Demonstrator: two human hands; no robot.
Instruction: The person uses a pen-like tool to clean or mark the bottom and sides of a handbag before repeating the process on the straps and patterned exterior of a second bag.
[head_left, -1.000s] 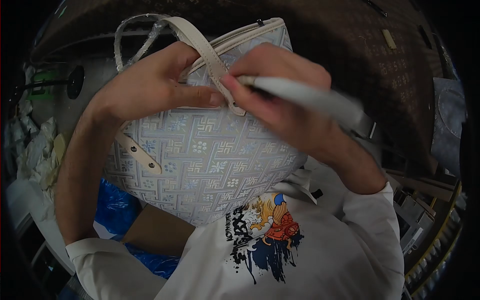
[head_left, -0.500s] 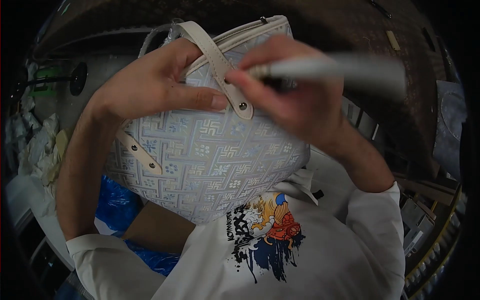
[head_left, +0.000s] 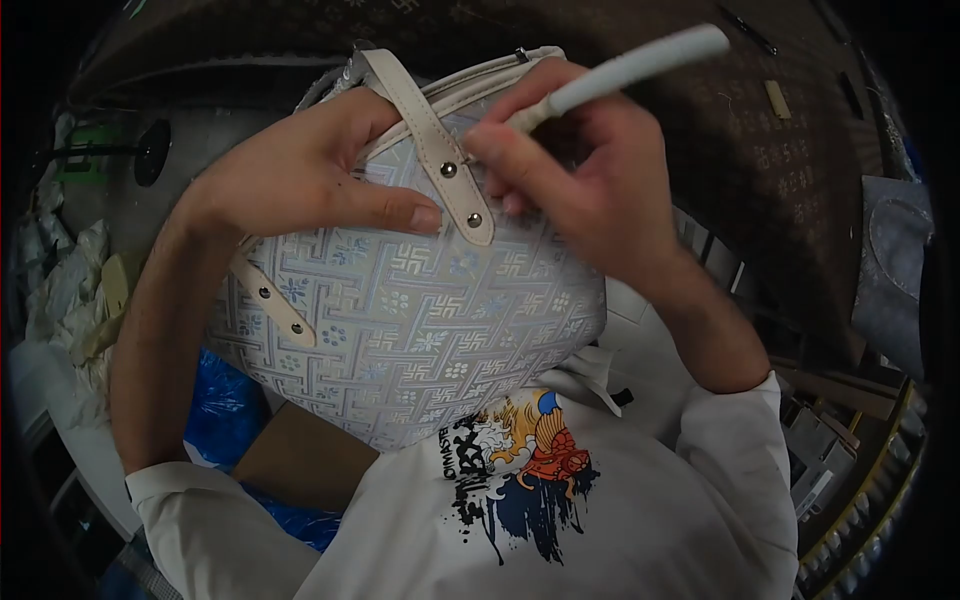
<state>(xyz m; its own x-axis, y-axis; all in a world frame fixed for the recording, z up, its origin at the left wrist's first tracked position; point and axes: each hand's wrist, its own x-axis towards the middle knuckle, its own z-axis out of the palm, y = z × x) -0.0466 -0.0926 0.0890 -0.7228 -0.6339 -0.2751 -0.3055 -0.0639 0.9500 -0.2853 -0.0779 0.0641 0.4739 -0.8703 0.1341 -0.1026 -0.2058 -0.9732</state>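
A brown patterned surface (head_left: 785, 160) is filling the upper right, glossy blue plastic (head_left: 225, 408) lying lower left. At centre, the left hand (head_left: 300, 178) is clasping a rounded, geometrically patterned bag (head_left: 420, 320) beside its stitched, studded strap (head_left: 424, 115); the right hand (head_left: 608, 185) is pinching a slender white tool (head_left: 645, 70).
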